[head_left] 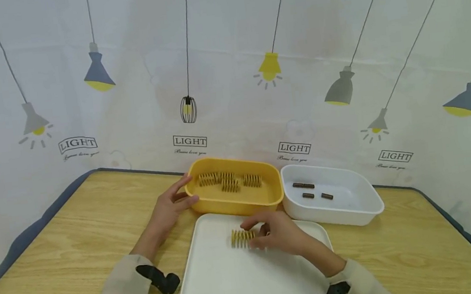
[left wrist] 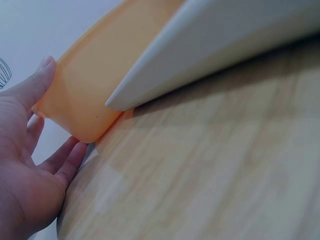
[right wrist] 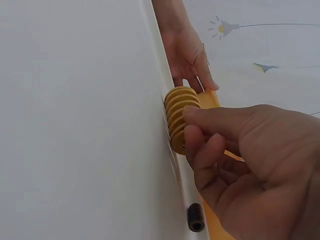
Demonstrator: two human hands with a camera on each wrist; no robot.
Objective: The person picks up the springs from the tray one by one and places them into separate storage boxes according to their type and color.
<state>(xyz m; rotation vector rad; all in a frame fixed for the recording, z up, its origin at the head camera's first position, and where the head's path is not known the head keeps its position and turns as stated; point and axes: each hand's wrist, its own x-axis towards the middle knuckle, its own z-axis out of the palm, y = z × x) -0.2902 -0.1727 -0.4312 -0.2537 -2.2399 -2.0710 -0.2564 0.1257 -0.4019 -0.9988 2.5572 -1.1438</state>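
Observation:
In the head view, my right hand (head_left: 280,231) pinches a yellow coil spring (head_left: 242,238) over the white tray (head_left: 233,286). The right wrist view has thumb and fingertips at one end of that spring (right wrist: 180,117), near the white surface. My left hand (head_left: 170,206) touches the left end of the yellow bin (head_left: 233,205) with fairly straight fingers. Inside this bin lie several yellow springs (head_left: 230,183). A short dark spring (right wrist: 196,217) lies just past the right hand in its wrist view.
A white bin (head_left: 341,212) with three small dark springs (head_left: 304,185) stands right of the yellow one. Both sit on a wooden table (head_left: 96,219), behind the tray. A pale curtain (head_left: 224,38) with printed lamps hangs along the table's back edge.

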